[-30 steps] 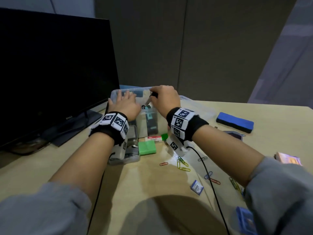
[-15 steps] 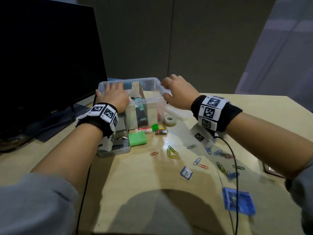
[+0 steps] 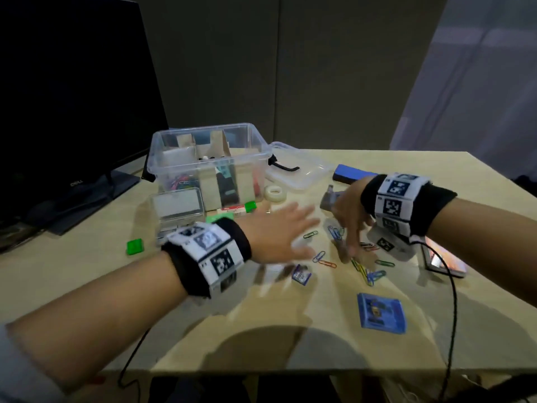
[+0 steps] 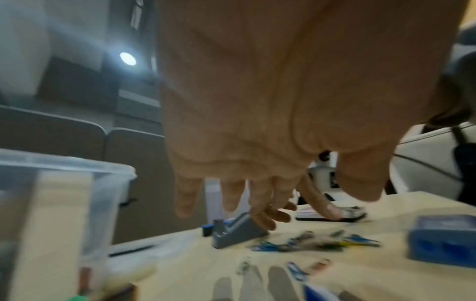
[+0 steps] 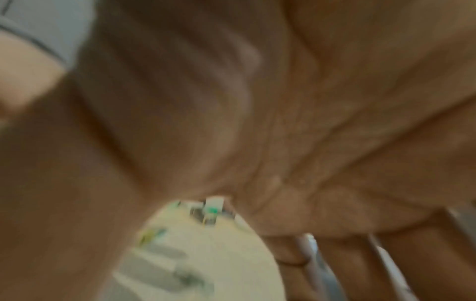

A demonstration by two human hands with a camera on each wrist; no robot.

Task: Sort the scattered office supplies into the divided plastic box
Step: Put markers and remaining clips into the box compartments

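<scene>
The clear divided box [image 3: 162, 158] stands at the back left of the table, with cardboard dividers and some supplies inside. My left hand [image 3: 293, 228] hovers flat in front of it, fingers spread and holding nothing. My right hand [image 3: 347, 228] points its fingers down onto the scattered coloured paper clips [image 3: 334, 234], and nothing shows in its grip. In the left wrist view the left palm [image 4: 257, 122] fills the top, with the clips [image 4: 316, 242] below it. The right wrist view is a blur of the right palm [image 5: 283, 122].
A grey dispenser [image 3: 329, 200], a tape roll [image 3: 275, 194], the box lid [image 3: 299, 173] and a blue eraser [image 3: 351, 174] lie right of the box. Green blocks [image 3: 135, 246], a clear case [image 3: 177, 205], blue packets [image 3: 380, 312] and a phone [image 3: 444, 260] are nearby. A monitor [image 3: 72, 97] stands at the left.
Both hands have left the box rim. They moved right and nearer, to above the paper clips, with the left hand spreading flat and the right fingers dropping to the clips.
</scene>
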